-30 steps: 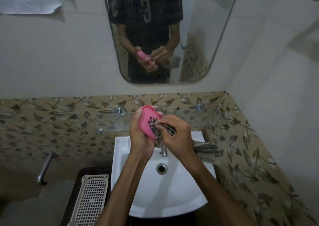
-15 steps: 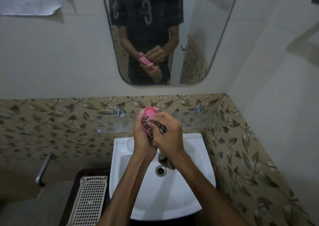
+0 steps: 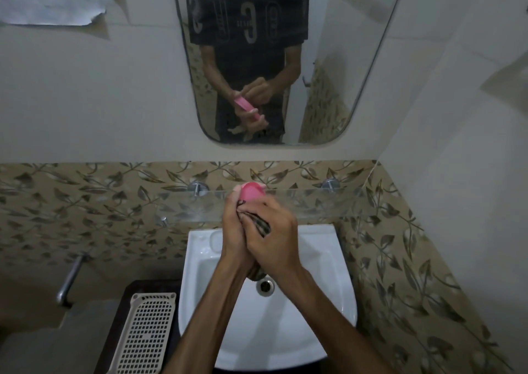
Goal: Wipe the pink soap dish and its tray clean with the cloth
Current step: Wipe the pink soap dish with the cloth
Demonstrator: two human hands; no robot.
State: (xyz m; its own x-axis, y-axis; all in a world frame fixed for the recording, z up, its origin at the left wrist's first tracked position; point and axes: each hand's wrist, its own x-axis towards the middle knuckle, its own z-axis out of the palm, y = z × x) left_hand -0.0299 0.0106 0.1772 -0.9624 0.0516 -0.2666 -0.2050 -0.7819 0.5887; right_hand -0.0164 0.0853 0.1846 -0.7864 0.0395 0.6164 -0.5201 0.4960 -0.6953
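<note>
My left hand [image 3: 233, 230] holds the pink soap dish [image 3: 253, 192] upright above the white sink; only its rounded top shows above my fingers. My right hand [image 3: 274, 239] is closed on the dark checked cloth [image 3: 261, 226] and presses it against the dish's face. Both hands are tight together, hiding most of the dish and cloth. A bit of cloth hangs below my hands [image 3: 255, 273]. The mirror shows the dish held edge-on between the hands. I cannot tell the tray apart from the dish.
A white sink [image 3: 314, 302] with a drain [image 3: 265, 285] lies under my hands. A glass shelf [image 3: 314, 205] runs along the leaf-patterned tiles. A beige perforated basket [image 3: 145, 333] stands left of the sink. A metal handle [image 3: 70, 280] sticks out at the left.
My right hand with the cloth has slid down and in over the dish, covering more of it. The hanging end of the cloth has been gathered under my hands.
</note>
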